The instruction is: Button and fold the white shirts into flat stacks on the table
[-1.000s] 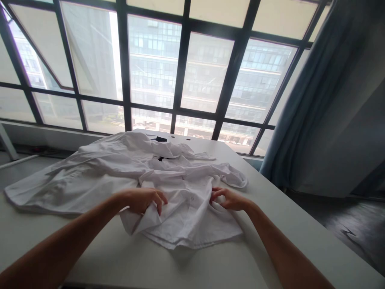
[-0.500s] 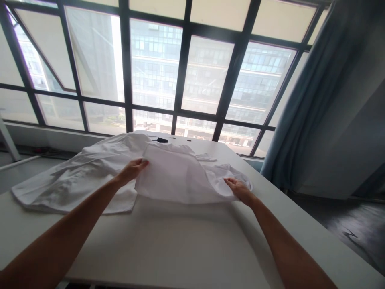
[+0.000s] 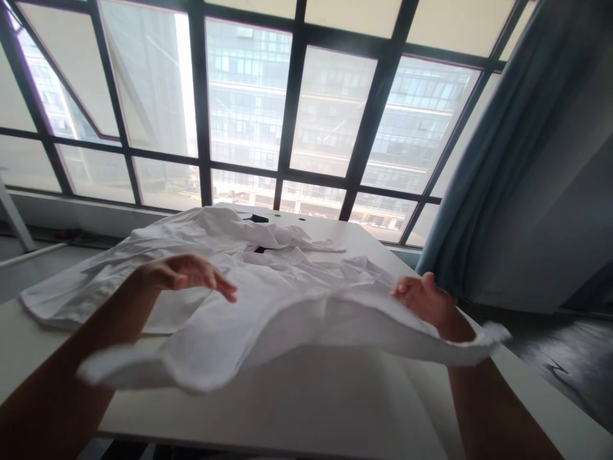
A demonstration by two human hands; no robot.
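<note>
White cotton-like cloth, head view: the near garment [image 3: 278, 287] is lying partly on the pale table [image 3: 311, 409], its far part resting creased on the top while its near edge is billowing above the surface, blurred at both corners. The left hand [image 3: 184, 271] is hovering over the cloth's left side, palm down; its grip is standing spread, fingers reaching loosely toward the middle and pinching nothing. The right hand [image 3: 428, 300] is hanging by the cloth's right side, its grip standing loosely apart, thumb raised and fingers half curled; the lifted edge is passing in front of that wrist. More white fabric [image 3: 90, 284] is spreading in wrinkles across the table's left side, beyond the left forearm. Near the far end, a small dark object [image 3: 258, 218] is sitting just beyond the fabric. Behind, a black-framed window [image 3: 249, 89] is letting in daylight, and a blue-grey curtain [image 3: 498, 147] is hanging at right.
</note>
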